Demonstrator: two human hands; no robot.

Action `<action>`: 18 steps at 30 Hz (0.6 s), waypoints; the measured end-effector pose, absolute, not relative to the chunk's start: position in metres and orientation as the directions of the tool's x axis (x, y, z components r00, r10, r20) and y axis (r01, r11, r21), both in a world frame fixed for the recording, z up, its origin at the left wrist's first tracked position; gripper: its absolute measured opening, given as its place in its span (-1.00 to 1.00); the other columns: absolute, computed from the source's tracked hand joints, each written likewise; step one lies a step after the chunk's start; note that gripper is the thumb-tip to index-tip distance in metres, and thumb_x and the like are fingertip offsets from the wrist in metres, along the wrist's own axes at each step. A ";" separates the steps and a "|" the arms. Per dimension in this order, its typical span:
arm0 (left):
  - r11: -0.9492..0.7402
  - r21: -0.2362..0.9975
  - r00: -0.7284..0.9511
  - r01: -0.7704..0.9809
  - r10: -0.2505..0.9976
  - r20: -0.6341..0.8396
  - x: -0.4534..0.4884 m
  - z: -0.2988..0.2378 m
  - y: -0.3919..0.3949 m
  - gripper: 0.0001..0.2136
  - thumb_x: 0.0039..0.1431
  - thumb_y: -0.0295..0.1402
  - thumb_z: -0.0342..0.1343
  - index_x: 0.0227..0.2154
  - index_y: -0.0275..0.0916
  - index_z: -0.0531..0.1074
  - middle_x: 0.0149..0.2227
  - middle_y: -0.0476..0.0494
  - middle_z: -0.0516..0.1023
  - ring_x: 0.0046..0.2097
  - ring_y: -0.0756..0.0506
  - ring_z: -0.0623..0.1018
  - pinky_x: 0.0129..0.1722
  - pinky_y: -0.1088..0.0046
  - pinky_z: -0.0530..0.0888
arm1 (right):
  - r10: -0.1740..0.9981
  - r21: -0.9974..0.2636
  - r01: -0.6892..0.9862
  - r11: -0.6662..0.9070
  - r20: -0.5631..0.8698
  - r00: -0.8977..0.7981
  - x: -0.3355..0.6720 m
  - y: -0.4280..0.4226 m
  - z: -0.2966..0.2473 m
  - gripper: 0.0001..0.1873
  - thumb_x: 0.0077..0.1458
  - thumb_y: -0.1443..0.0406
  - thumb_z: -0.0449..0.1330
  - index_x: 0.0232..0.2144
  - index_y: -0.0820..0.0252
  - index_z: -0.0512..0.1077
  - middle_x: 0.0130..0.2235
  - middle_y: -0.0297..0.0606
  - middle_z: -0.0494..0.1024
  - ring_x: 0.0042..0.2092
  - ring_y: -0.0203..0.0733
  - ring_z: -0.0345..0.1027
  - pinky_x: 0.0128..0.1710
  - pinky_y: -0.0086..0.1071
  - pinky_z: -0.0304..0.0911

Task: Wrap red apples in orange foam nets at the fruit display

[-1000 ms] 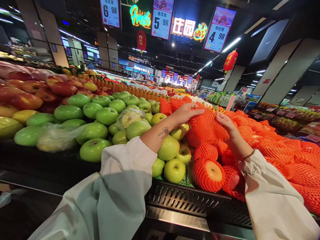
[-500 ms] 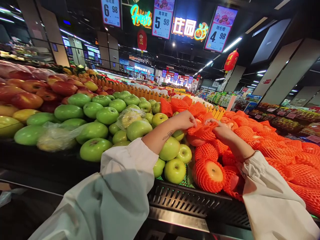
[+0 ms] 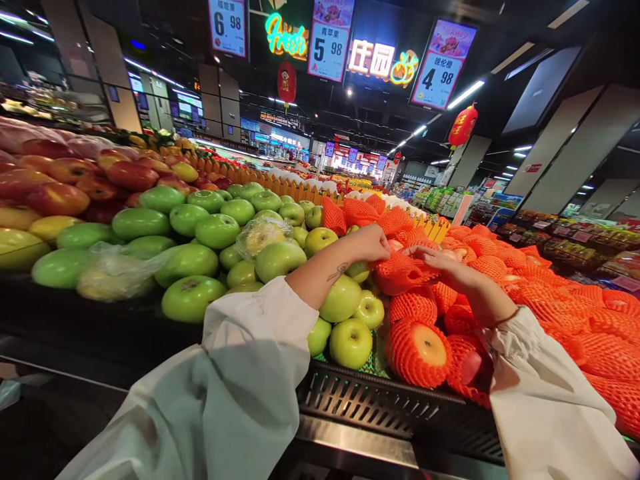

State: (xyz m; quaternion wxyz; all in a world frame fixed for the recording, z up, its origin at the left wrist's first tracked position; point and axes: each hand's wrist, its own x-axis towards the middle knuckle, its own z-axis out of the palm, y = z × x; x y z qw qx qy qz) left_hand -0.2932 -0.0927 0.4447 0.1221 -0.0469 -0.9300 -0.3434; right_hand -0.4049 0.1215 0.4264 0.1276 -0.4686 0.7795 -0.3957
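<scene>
The left hand (image 3: 371, 244) curls at 1 fruit in orange foam netting (image 3: 401, 277), atop similar wrapped fruit (image 3: 419, 351), right of green apples (image 3: 281, 261); whether its fingers pinch is hidden. The right hand (image 3: 445, 264) lies opposite, fingers outstretched over the netting. Overhead, a price sign (image 3: 329, 48) shows 5.98.

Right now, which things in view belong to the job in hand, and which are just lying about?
In the job: left hand, right hand, orange-red foam net at their fingers.
Just lying about: green apples, red apples, plastic-bagged fruit, neighbouring foam-netted fruit, black slatted tray.
</scene>
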 end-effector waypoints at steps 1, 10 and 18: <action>0.760 0.627 -0.965 0.173 0.002 0.264 -0.294 0.444 -0.093 -0.90 -0.08 -0.56 0.16 -0.47 -0.35 0.55 -0.48 -0.10 0.50 -0.42 -0.01 0.41 -0.32 0.40 0.35 | -0.842 -0.765 -0.598 0.239 0.143 -0.520 -0.402 0.124 0.429 -0.31 -0.04 -0.25 0.26 -0.02 0.04 0.48 -0.09 -0.15 0.59 -0.14 -0.01 0.45 -0.27 -0.25 0.40; 0.763 0.625 -0.964 0.165 -0.010 0.267 -0.293 0.445 -0.093 -0.92 -0.08 -0.55 0.18 -0.50 -0.33 0.55 -0.51 -0.10 0.50 -0.38 -0.06 0.47 -0.33 0.38 0.36 | -0.733 -0.912 -0.337 0.235 0.062 -0.678 -0.396 0.117 0.428 -0.69 -0.14 0.09 0.28 -0.33 0.11 0.49 -0.33 -0.24 0.54 -0.46 -0.25 0.18 -0.52 -0.37 0.13; 0.791 0.577 -0.968 0.204 0.074 0.240 -0.291 0.447 -0.092 -0.82 0.04 -0.52 0.17 -0.29 -0.40 0.61 -0.39 -0.16 0.58 -0.36 -0.03 0.47 -0.30 0.40 0.38 | -0.697 -0.849 -0.402 0.343 0.057 -0.715 -0.399 0.107 0.419 -0.50 -0.13 0.10 0.32 -0.08 0.04 0.41 -0.42 -0.44 0.37 -0.53 -0.38 0.02 -0.63 -0.51 -0.15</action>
